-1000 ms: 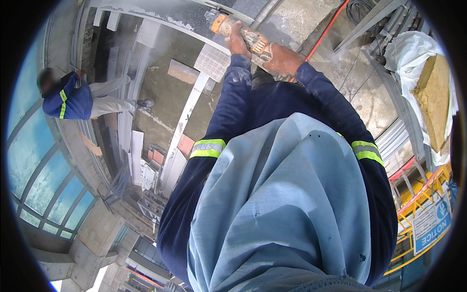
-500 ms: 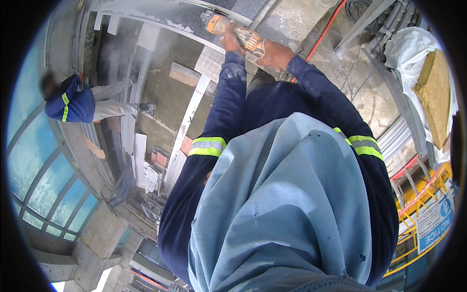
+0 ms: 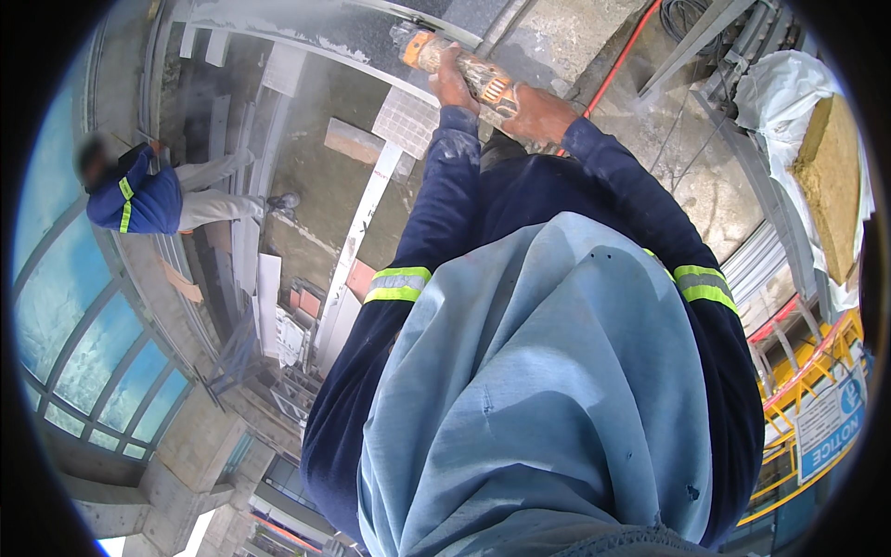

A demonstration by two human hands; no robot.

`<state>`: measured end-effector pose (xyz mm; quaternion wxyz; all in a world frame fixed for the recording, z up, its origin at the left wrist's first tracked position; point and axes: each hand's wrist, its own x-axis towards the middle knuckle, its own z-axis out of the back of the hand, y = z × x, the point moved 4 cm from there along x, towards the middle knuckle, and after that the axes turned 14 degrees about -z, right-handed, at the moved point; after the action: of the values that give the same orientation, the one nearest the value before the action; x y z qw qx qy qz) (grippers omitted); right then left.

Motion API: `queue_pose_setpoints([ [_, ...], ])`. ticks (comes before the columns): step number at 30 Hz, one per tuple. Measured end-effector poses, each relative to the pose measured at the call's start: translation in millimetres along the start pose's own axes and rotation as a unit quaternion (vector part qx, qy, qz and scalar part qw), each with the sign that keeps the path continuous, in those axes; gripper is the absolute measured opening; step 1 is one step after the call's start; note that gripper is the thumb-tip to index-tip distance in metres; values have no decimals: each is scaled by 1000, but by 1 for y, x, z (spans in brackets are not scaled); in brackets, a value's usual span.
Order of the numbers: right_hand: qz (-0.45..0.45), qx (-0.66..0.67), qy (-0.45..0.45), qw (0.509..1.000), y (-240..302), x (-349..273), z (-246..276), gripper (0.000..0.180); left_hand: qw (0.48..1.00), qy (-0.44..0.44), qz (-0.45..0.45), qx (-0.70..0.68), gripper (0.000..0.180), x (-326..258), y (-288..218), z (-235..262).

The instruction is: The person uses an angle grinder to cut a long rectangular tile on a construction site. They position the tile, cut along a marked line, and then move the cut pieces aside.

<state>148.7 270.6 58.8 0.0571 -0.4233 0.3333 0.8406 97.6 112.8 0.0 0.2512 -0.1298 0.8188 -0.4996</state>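
An orange, dust-covered angle grinder is held across both my hands at the top of the view. My left hand wraps round its body near the head. Further back, my right hand closes on the rear end. The grinder's head lies at the edge of a dark grey slab smeared with white dust. The disc itself is hard to make out there.
To the left a co-worker in a blue jacket stands among long metal profiles. A red hose runs along the concrete at right. Beyond it are a cable coil, white sheeting round a yellow insulation board, and a yellow barrier.
Both hands and the grinder have shifted slightly to the right along the slab's edge. The co-worker has barely moved.
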Motion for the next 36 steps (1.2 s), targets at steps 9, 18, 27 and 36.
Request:
queue_pose_setpoints([
  [9,25,2,-25,999,9,18,-3,50,1000,-4,25,9,39,19,-1,3],
  [18,-3,-1,-14,1000,-1,-5,1,51,1000,-10,6,9,41,-5,-3,-3],
  [27,1,-12,-45,999,-4,-9,1,49,1000,1,-2,4,40,-6,3,1],
  [36,12,7,-2,1000,2,15,-4,53,1000,-3,23,2,40,6,-2,-1],
])
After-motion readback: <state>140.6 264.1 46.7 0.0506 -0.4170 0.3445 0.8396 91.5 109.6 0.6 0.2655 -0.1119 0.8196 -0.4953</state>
